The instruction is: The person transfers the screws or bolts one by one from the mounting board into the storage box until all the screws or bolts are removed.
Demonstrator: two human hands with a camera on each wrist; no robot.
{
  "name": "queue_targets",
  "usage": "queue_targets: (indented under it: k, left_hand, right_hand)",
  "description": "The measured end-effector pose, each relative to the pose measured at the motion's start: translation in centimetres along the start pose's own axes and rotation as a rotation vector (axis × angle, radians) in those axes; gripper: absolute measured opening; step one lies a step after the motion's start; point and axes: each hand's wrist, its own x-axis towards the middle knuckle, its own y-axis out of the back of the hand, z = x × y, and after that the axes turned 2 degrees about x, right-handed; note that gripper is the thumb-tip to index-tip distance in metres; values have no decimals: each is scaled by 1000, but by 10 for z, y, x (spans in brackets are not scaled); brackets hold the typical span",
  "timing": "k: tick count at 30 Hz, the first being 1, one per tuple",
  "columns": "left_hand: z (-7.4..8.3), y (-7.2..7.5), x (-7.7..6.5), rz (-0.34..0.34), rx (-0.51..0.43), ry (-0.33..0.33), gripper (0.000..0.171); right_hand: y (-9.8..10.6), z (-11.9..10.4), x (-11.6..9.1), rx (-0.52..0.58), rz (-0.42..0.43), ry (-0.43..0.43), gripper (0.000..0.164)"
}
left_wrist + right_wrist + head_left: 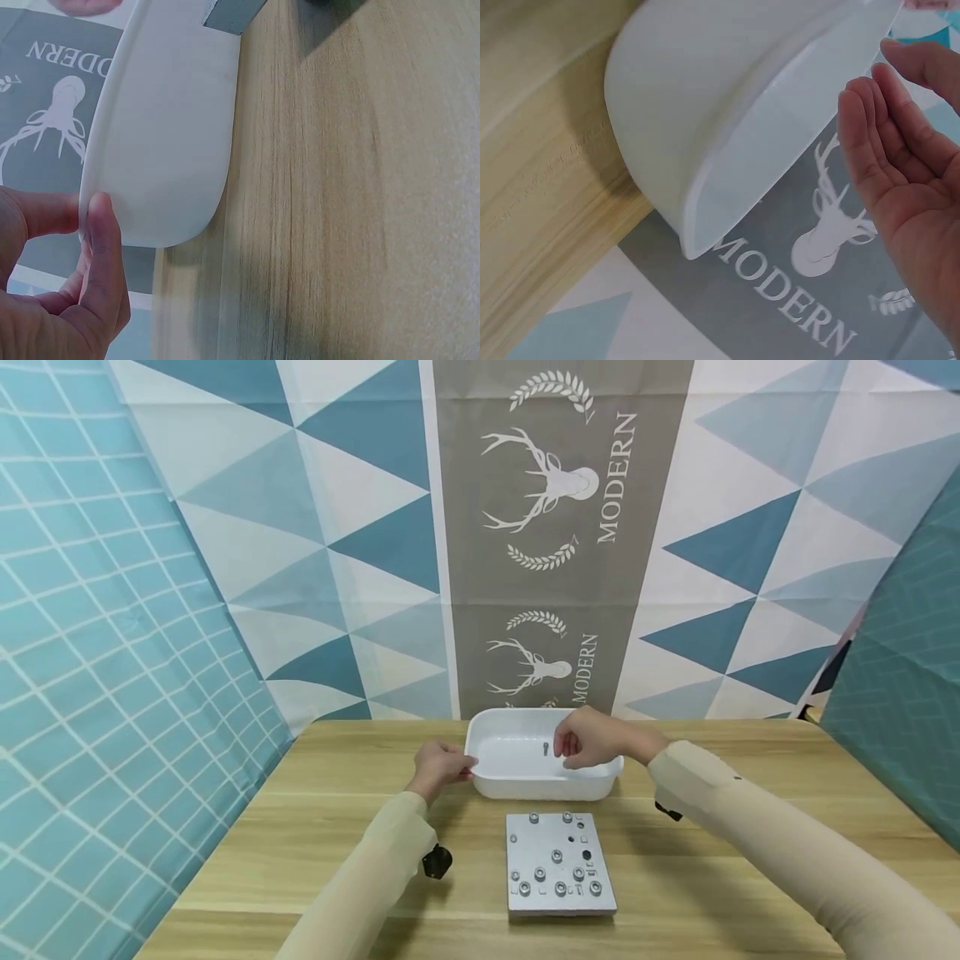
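Observation:
A white plastic tray [517, 788] stands at the back of the table. My left hand [442, 765] pinches its left rim between thumb and fingers, seen close up in the left wrist view, where the hand [82, 292] is at the rounded corner. One small dark screw [546, 748] lies on the tray floor. Just right of it, my right hand [596, 739] hovers over the tray with bent fingers. In the right wrist view, the thumb and fingers of this hand [907, 142] are apart and nothing shows between them.
In front of the tray lies a silver metal plate [532, 847] with several socket-head screws and some holes in it. Both rest on the wooden table [360, 760]. A patterned cloth [375, 527] hangs right behind the table's back edge.

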Motion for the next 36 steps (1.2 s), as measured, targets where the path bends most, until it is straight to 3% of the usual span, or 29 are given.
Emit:
queue_targets:
  k: [14,28,36]
  left_hand:
    - [1,0,-5,-10,-28,-16,16]
    - [2,0,-5,-19,-30,-10,21]
    - [2,1,-5,-22,-5,-4,19]
  right_hand:
    - [-14,-39,-32,13,-39,63,8]
    - [-31,-41,-57,-18,4,198,8]
    - [-41,-45,-73,-1,-25,206,10]
